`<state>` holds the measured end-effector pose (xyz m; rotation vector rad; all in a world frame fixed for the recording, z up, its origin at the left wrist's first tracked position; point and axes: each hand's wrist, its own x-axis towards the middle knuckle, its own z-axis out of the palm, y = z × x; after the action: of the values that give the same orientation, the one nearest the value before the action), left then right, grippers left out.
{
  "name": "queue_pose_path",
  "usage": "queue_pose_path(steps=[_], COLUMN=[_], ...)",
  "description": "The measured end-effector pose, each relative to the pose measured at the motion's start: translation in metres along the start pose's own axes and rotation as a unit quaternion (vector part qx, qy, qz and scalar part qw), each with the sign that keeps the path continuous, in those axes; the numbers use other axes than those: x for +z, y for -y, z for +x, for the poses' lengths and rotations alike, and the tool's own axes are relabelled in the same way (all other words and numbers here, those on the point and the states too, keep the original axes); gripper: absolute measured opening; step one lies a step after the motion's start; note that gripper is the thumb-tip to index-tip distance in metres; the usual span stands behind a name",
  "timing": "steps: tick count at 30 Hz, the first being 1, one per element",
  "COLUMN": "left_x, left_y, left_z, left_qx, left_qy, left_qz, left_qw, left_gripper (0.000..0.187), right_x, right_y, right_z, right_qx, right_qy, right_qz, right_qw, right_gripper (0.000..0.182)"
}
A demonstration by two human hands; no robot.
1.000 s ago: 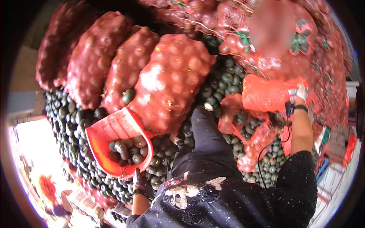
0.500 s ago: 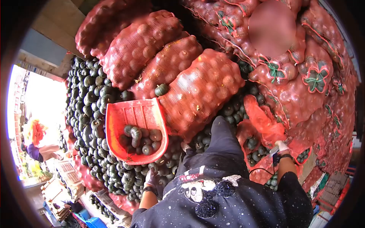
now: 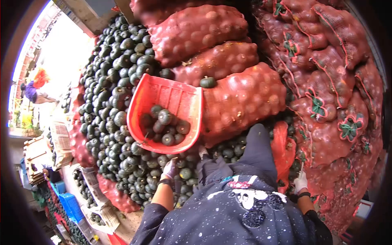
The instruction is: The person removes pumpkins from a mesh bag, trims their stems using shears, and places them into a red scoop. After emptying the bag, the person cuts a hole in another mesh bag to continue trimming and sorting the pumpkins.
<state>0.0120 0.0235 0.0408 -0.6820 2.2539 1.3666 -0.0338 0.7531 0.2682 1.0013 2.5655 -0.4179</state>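
Note:
My left hand (image 3: 168, 169), in a pale glove, grips the near rim of a red plastic scoop (image 3: 179, 98). The scoop is tilted over the heap and holds several small dark green squashes (image 3: 165, 124). My right hand (image 3: 301, 182), also gloved and with a dark wristband, is low at my right side. It pinches the edge of a limp red mesh sack (image 3: 282, 149) that hangs beside my dark-trousered knee (image 3: 257, 147). A few squashes show inside that sack's folds.
A big heap of loose green squashes (image 3: 116, 81) fills the left. Filled red mesh sacks (image 3: 245, 96) are stacked ahead and up the right wall (image 3: 326, 69). One squash (image 3: 208, 82) lies on a sack. Blue crates (image 3: 71, 206) and a person (image 3: 34, 90) are far left.
The view has swung so the sacks sit higher and further right. My right hand has dropped with the mesh sack from chest height to my side. The scoop has stayed in my left hand.

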Motion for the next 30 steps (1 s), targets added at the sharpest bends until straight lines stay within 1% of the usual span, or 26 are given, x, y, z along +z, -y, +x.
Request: queue_pose_path(steps=[1,2,3,4,5,6,7,8,10,11,12,14,16,17,18,19,20,21,22,24,26,27,28,30], left_x=[0.012,0.003,-0.009,0.002,0.015,0.026,0.028,0.04,0.074,0.079,0.097,0.148,0.185,0.206,0.229,0.244,0.253,0.26,0.267,0.279,0.294,0.299,0.306,0.31], left_y=[0.011,-0.031,-0.084,-0.083,-0.078,-0.078,-0.112,-0.116,-0.115,-0.149,-0.164,-0.168,-0.184,-0.187,-0.187,-0.191,-0.195,-0.196,-0.198,-0.198,-0.182,-0.18,-0.178,-0.18], left_z=[0.013,0.004,-0.008,0.0,0.012,0.02,0.019,0.029,0.057,0.057,0.067,0.105,0.139,0.158,0.175,0.188,0.202,0.211,0.221,0.231,0.243,0.248,0.254,0.262], left_qx=[-0.047,-0.122,-0.194,-0.177,-0.159,-0.143,-0.158,-0.154,-0.114,-0.125,-0.15,-0.109,-0.06,-0.027,0.004,0.038,0.058,0.042,0.027,0.007,0.025,0.036,0.032,-0.008], left_qy=[0.007,0.003,-0.026,-0.027,-0.028,-0.029,-0.056,-0.046,-0.021,-0.02,-0.038,-0.097,-0.151,-0.225,-0.297,-0.378,-0.426,-0.442,-0.462,-0.504,-0.542,-0.55,-0.564,-0.596], left_qz=[-0.033,-0.199,-0.357,-0.408,-0.457,-0.505,-0.438,-0.441,-0.471,-0.446,-0.424,-0.361,-0.207,-0.125,-0.042,0.042,0.059,0.074,0.089,0.138,0.137,0.066,0.024,-0.023], left_qw=[0.998,0.972,0.914,0.896,0.875,0.851,0.883,0.883,0.874,0.886,0.893,0.921,0.965,0.966,0.954,0.924,0.901,0.893,0.882,0.852,0.829,0.831,0.825,0.802], left_gripper=[0.03,0.017,0.018,0.02,0.023,0.026,0.024,0.023,0.028,0.031,0.036,0.048,0.064,0.067,0.069,0.071,0.071,0.07,0.07,0.071,0.071,0.07,0.071,0.073], right_x=[-0.023,-0.037,-0.037,-0.04,-0.045,-0.054,-0.055,-0.055,-0.039,-0.032,-0.025,-0.011,0.001,0.004,0.006,0.01,0.013,0.014,0.01,0.014,0.02,0.024,0.03,0.038], right_y=[0.053,0.085,0.077,0.094,0.111,0.142,0.17,0.194,0.229,0.255,0.281,0.316,0.343,0.354,0.361,0.363,0.367,0.374,0.387,0.403,0.42,0.427,0.43,0.436], right_z=[-0.018,-0.024,0.002,0.015,0.028,0.034,0.052,0.072,0.119,0.138,0.155,0.194,0.238,0.258,0.277,0.297,0.317,0.334,0.331,0.348,0.36,0.367,0.376,0.395], right_qx=[0.011,0.02,-0.028,-0.076,-0.101,-0.128,-0.116,-0.102,-0.227,-0.252,-0.275,-0.362,-0.325,-0.339,-0.35,-0.363,-0.376,-0.364,-0.369,-0.387,-0.433,-0.456,-0.497,-0.578], right_qy=[0.016,0.037,0.033,0.031,0.036,0.057,0.097,0.137,0.129,0.144,0.157,0.131,0.181,0.17,0.161,0.141,0.12,0.139,0.141,0.152,0.182,0.201,0.211,0.234], right_qz=[0.013,0.027,-0.023,-0.073,-0.054,-0.04,-0.054,-0.07,-0.099,-0.118,-0.138,-0.204,-0.264,-0.328,-0.393,-0.421,-0.448,-0.466,-0.464,-0.494,-0.502,-0.507,-0.501,-0.48], right_qw=[1.0,0.999,0.999,0.994,0.993,0.989,0.987,0.983,0.96,0.95,0.938,0.9,0.89,0.865,0.835,0.819,0.802,0.794,0.793,0.764,0.726,0.703,0.677,0.618], right_gripper=[0.063,0.064,0.067,0.069,0.071,0.072,0.072,0.073,0.055,0.052,0.05,0.047,0.049,0.051,0.054,0.053,0.052,0.051,0.051,0.05,0.05,0.05,0.05,0.052])
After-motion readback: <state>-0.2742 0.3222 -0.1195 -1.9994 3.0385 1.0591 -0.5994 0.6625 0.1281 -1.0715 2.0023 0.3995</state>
